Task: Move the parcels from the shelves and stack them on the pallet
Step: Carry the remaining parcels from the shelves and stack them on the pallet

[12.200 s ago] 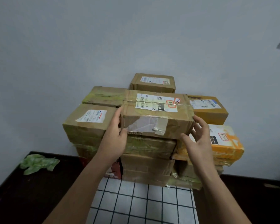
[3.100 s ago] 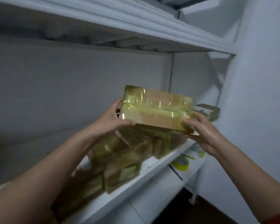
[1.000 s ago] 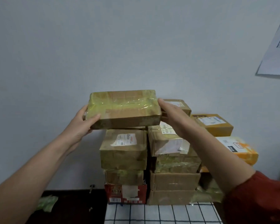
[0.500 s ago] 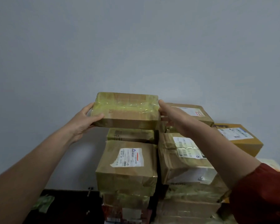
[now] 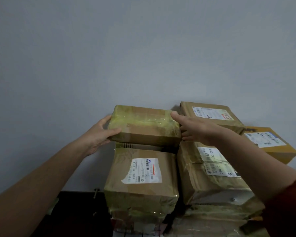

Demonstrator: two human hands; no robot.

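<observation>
Fingers (image 5: 114, 130) | left hand (image 5: 99, 134), right hand (image 5: 195, 129) clamped on parcel (image 5: 143, 127) | rectangular cardboard, glossy tape

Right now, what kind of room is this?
Probably a parcel storeroom: taped cardboard parcels with shipping labels stacked against a plain grey wall, while the left hand and right hand hold a tape-wrapped parcel at the top.

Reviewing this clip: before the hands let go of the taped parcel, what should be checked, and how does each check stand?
1. Grip: left hand and right hand hold the ends of the taped parcel: ok.
2. Landing spot: it is above the rear left parcel, behind the labelled front parcel: ok.
3. Fully seated: a dark gap shows under its right end: cannot tell.
4. Right fingers free to withdraw beside the rear right parcel: cannot tell.
</observation>
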